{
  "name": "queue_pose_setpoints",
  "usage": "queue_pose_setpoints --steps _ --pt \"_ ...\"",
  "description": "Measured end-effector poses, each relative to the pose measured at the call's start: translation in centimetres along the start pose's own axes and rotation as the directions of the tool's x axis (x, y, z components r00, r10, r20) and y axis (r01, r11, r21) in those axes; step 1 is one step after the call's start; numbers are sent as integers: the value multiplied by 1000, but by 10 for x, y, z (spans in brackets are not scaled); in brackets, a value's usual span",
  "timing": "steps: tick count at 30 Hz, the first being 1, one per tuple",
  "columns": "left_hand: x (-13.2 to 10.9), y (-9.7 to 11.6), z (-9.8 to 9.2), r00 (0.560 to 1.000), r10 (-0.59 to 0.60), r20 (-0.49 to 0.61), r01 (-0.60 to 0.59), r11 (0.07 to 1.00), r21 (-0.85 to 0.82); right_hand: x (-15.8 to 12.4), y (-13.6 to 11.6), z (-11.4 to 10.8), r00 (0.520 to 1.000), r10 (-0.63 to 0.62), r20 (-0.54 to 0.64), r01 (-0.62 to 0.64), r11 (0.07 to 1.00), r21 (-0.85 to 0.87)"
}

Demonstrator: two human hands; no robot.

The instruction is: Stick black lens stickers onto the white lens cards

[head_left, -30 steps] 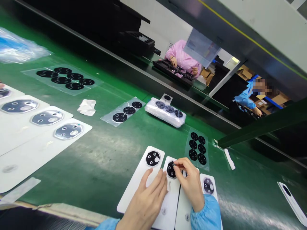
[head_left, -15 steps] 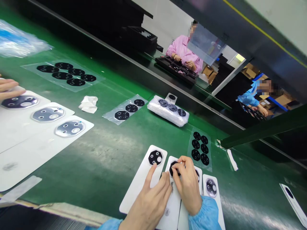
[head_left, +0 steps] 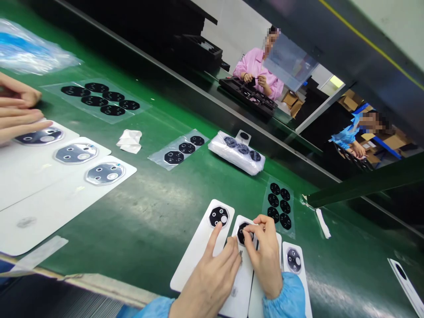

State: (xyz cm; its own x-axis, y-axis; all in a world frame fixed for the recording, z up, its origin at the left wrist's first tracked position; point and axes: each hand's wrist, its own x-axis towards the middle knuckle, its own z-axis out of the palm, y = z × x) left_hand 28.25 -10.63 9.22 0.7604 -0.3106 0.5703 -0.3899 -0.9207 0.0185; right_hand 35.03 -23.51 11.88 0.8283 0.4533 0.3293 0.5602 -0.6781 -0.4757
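Now the right hand [head_left: 266, 247] has thumb and index finger bent together over the black disc [head_left: 240, 231] on one white panel [head_left: 244, 276]; whether they pinch anything is too hard to make out. The left hand [head_left: 212, 274] lies with fingers partly spread, its index reaching the neighbouring panel's [head_left: 195, 247] disc. Both panels rest on the green worktop [head_left: 145, 221].

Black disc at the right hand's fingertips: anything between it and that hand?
Nothing visible. The right hand has its fingertips at the black disc on the white panel; the left hand is off to the left, not between them. Whether the fingers pinch a thin film, I can't tell.
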Motion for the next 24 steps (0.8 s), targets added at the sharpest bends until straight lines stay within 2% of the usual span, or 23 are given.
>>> queue_pose_setpoints --steps 3,6,8,11,16,20,24 --pt "1 0 -1 1000 0 -8 0 1000 4 1 2 0 1000 -18 25 19 1000 -20" --pt "0 0 0 1000 0 8 0 1000 5 3 3 -2 998 55 -43 -52 997 60" --pt "-1 0 1 1000 5 7 -5 1000 -1 3 2 -3 996 56 -66 -52 997 57" --pt "0 0 3 999 9 -33 -9 1000 -5 4 1 -2 1000 3 9 -2 1000 -7" --pt "0 0 6 999 6 -49 -6 1000 7 5 1 -3 994 100 -41 -97 993 74" --pt "1 -1 4 998 8 -55 -8 1000 7 4 0 -3 997 49 55 -53 997 57" --pt "4 -2 0 997 -5 -83 6 1000 11 3 -2 -1 989 124 75 -134 980 148"
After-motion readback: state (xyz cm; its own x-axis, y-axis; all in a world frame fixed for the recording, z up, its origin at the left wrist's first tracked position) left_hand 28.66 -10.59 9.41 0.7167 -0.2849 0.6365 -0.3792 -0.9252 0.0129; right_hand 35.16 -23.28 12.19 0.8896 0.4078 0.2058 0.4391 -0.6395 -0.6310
